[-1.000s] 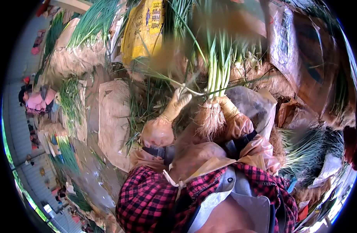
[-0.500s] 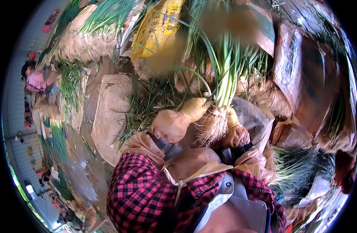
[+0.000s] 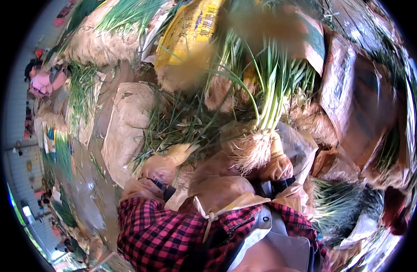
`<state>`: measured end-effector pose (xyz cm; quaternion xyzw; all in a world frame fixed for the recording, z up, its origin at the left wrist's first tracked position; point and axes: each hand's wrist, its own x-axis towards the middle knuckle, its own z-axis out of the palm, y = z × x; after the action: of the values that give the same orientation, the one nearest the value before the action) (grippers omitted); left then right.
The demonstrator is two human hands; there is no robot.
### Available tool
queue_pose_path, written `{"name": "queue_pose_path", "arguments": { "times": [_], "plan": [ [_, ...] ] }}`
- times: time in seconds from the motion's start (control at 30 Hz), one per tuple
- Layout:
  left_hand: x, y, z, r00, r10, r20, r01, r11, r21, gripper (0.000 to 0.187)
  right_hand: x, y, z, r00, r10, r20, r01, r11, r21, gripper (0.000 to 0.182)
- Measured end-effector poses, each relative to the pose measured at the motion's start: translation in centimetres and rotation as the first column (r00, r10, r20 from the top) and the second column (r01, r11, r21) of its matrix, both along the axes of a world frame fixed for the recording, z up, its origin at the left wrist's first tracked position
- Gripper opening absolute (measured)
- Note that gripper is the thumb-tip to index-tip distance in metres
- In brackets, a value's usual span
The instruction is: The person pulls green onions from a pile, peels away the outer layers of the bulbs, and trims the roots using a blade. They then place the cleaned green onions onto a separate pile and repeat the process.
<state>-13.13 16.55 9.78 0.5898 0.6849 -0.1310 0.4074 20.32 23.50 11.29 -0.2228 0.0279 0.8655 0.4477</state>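
My right hand [image 3: 275, 146], in a yellowish glove, is closed around the root end of a bunch of green onions [image 3: 271, 102]. The bunch stands with its leaves pointing away from me and its pale, stringy roots [image 3: 250, 150] hanging towards my lap. One bent leaf arches off its left side. My left hand [image 3: 180, 153], gloved too, is apart from the bunch at the near edge of a heap of loose green leaves [image 3: 185, 120]. Its fingers look stretched out, though somewhat blurred, and I see nothing held in them.
More green onions with roots [image 3: 310, 120] lie beyond the bunch, near a yellow printed sack [image 3: 188, 34]. A flattened tan sack [image 3: 127, 122] is on the left. Another onion pile [image 3: 339, 204] lies at right. Other people [image 3: 45, 81] are at far left.
My left hand has left the bunch and swung left and towards me, to the leaf heap. My right hand keeps hold of the green onions, which have shifted slightly nearer.
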Motion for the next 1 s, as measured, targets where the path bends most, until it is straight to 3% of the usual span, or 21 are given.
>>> {"name": "queue_pose_path", "arguments": {
  "times": [0.07, 0.1, 0.17, 0.2, 0.27, 0.33, 0.37, 0.4, 0.43, 0.47, 0.53, 0.57, 0.6, 0.63, 0.7, 0.73, 0.8, 0.83, 0.87, 0.9, 1.0],
  "plan": [
    [0.4, -1.3, 3.0, 0.974, -0.221, -0.050, 0.220, 0.975, -0.029, 0.055, -0.8, -0.1, 3.4, 0.987, -0.159, 0.017, 0.160, 0.984, -0.084, 0.038],
    [0.6, -1.1, 4.2, 0.904, -0.417, -0.100, 0.414, 0.909, -0.046, 0.062, -0.2, 0.2, 3.4, 0.988, -0.046, -0.145, 0.040, 0.998, -0.043, 0.043],
    [4.0, 1.5, 4.1, 0.989, -0.045, 0.142, 0.045, 0.999, 0.000, 0.067, -1.6, 0.1, 6.1, 0.983, -0.173, -0.068, 0.169, 0.984, -0.054, 0.046],
    [6.3, 2.1, 2.3, 0.693, 0.161, 0.703, -0.300, 0.951, 0.078, 0.062, -1.9, 0.0, 6.6, 0.977, -0.194, -0.093, 0.188, 0.980, -0.072, 0.047],
    [11.4, 5.8, 5.1, 0.602, 0.023, 0.798, -0.327, 0.919, 0.220, 0.062, -0.5, 0.3, 0.3, 0.976, 0.098, -0.192, -0.103, 0.995, -0.015, 0.036],
    [15.3, 10.1, 7.4, 0.410, 0.424, 0.808, -0.441, 0.867, -0.231, 0.063, -1.2, 1.6, 5.5, 0.854, 0.243, 0.459, -0.329, 0.937, 0.116, 0.024],
    [14.7, 13.1, 4.1, 0.578, 0.655, 0.486, -0.504, 0.756, -0.418, 0.063, -0.9, 1.9, 6.0, 0.722, 0.133, 0.680, -0.375, 0.900, 0.222, 0.022],
    [16.1, 15.1, 4.5, 0.134, 0.792, 0.596, -0.490, 0.576, -0.654, 0.055, -0.8, 2.4, 5.3, 0.790, 0.053, 0.611, -0.329, 0.877, 0.349, 0.025],
    [18.7, 18.9, 1.8, 0.023, 0.531, 0.847, -0.607, 0.680, -0.411, 0.073, 0.2, 1.7, 7.1, 0.649, 0.118, 0.752, -0.395, 0.897, 0.200, 0.025],
    [20.8, 18.7, 5.9, -0.022, 0.498, 0.867, -0.608, 0.682, -0.407, 0.071, 2.1, -0.2, 6.1, 0.754, 0.259, 0.603, -0.472, 0.853, 0.224, 0.033],
    [24.6, 19.4, 8.7, 0.095, 0.266, 0.959, -0.516, 0.837, -0.181, 0.061, 5.4, -5.9, 9.0, 0.721, 0.089, 0.687, -0.333, 0.915, 0.230, 0.044],
    [27.2, 19.0, 10.0, 0.144, 0.136, 0.980, -0.452, 0.890, -0.057, 0.056, 8.0, -9.0, 12.8, 0.632, 0.029, 0.774, -0.339, 0.909, 0.243, 0.050],
    [28.7, 19.3, 11.9, 0.161, -0.014, 0.987, -0.399, 0.913, 0.078, 0.051, 9.6, -10.8, 13.7, -0.239, -0.188, 0.953, -0.584, 0.812, 0.014, 0.047],
    [30.7, 19.2, 13.2, 0.202, -0.194, 0.960, -0.358, 0.898, 0.256, 0.046, 12.0, -13.2, 15.0, -0.365, -0.196, 0.910, -0.544, 0.838, -0.037, 0.045],
    [34.1, 16.6, 17.6, 0.379, -0.721, 0.580, -0.240, 0.528, 0.814, 0.036, 17.3, -20.1, 18.9, -0.559, -0.171, 0.811, -0.376, 0.924, -0.064, 0.041],
    [35.3, 16.0, 19.6, 0.464, -0.879, 0.105, -0.167, 0.030, 0.986, 0.032, 19.2, -21.8, 18.8, -0.626, -0.111, 0.772, -0.239, 0.969, -0.055, 0.040],
    [37.6, 15.7, 24.7, 0.485, -0.583, -0.652, -0.130, -0.785, 0.606, 0.024, 23.8, -25.1, 14.6, -0.806, -0.246, 0.539, -0.054, 0.936, 0.347, 0.040],
    [39.1, 15.3, 27.0, 0.560, -0.217, -0.799, -0.103, -0.976, 0.193, 0.022, 26.2, -26.7, 13.0, -0.845, -0.216, 0.488, 0.031, 0.893, 0.449, 0.041],
    [41.1, 14.7, 29.2, 0.714, 0.078, -0.696, -0.136, -0.959, -0.247, 0.020, 28.4, -28.5, 11.5, -0.880, -0.176, 0.441, 0.108, 0.830, 0.547, 0.043],
    [37.4, 19.1, 31.7, 0.418, 0.081, -0.905, 0.393, -0.914, 0.100, 0.016, 29.0, -27.7, 12.6, -0.885, -0.019, 0.465, 0.247, 0.828, 0.504, 0.044],
    [37.8, 18.3, 33.0, 0.489, 0.185, -0.852, 0.422, -0.905, 0.045, 0.013, 29.9, -32.3, 8.6, -0.699, 0.313, 0.643, 0.657, 0.636, 0.405, 0.047]
  ]
}}
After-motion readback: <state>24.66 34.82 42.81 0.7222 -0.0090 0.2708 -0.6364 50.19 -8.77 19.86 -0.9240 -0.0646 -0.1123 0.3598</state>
